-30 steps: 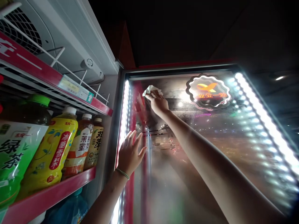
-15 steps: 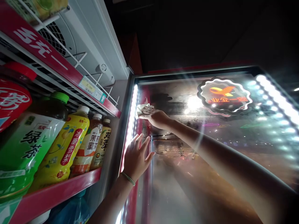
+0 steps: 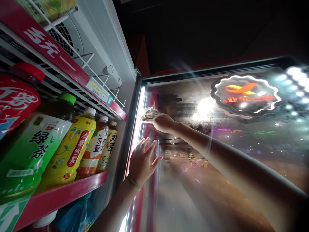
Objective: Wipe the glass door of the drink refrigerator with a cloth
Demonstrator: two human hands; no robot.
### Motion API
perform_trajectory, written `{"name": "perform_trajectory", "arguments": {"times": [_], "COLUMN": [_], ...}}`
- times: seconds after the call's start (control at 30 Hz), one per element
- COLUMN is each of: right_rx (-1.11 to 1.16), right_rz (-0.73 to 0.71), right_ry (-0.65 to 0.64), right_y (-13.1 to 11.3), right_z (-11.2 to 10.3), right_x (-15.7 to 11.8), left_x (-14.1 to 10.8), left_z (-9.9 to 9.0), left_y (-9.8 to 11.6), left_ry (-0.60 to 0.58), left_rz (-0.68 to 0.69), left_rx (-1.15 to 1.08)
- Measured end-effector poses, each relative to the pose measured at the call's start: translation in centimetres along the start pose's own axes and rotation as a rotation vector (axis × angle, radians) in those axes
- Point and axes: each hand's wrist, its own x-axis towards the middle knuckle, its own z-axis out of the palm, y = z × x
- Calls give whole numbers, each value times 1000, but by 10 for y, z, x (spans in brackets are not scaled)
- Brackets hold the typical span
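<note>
The cloth (image 3: 147, 112) is at the upper left of the glass (image 3: 193, 196), beside the light strip (image 3: 139, 129) and a little below the corner of the frame (image 3: 183, 74). It is pale and crumpled, with one pointed corner sticking up beyond the fingers. Its bunched part looks longer across than up and down, but much of it is covered, so its full long axis cannot be told.

The right hand (image 3: 162, 121) has the cloth under its fingers, which are close together, only slightly bent and pointing left; the palm side faces the glass. Its forearm slants in from the lower right.

The left hand (image 3: 142, 161) is below, with a thin green band (image 3: 133, 183) at the wrist. Its fingers are spread and point up, the thumb angled up and right, and it holds nothing. Whether it touches the glass cannot be told.

The sign (image 3: 246, 96) is at the upper right of the glass, its long axis roughly level. On the far left, bottles (image 3: 70, 151) line the shelf (image 3: 70, 195), caps up and leaning right in the view.
</note>
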Motion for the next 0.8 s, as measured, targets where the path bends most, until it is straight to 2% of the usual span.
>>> {"name": "perform_trajectory", "arguments": {"times": [0.03,0.1,0.2,0.27,0.33,0.4,0.47,0.57,0.67,0.73,0.8], "right_rx": [-3,-16,-51,-49,-21,-12,-30,-68,-120,-129,-111], "right_rz": [-15,79,302,374,368,270,168,224,355,357,282], "right_ry": [-11,-15,66,127,120,56,-3,45,142,142,97], "right_y": [0,8,26,26,13,-3,-10,9,31,30,20], "right_z": [-2,-13,-34,-37,-29,-19,-15,-29,-43,-41,-32], "right_x": [-6,-6,16,28,27,13,-8,-31,-31,-27,-29], "left_x": [0,0,-2,-2,-2,-1,-1,-1,-1,-1,-1], "left_z": [-1,-2,-4,-4,-5,-5,-4,-2,2,4,5], "left_y": [0,1,0,0,-2,-3,-4,-3,1,4,5], "left_ry": [0,-8,-19,-16,-17,-22,-20,-5,24,39,38], "left_rz": [-3,-2,2,2,1,6,15,19,2,-16,-30], "left_rx": [-3,-12,-27,-29,-24,-21,-23,-30,-38,-39,-43]}}
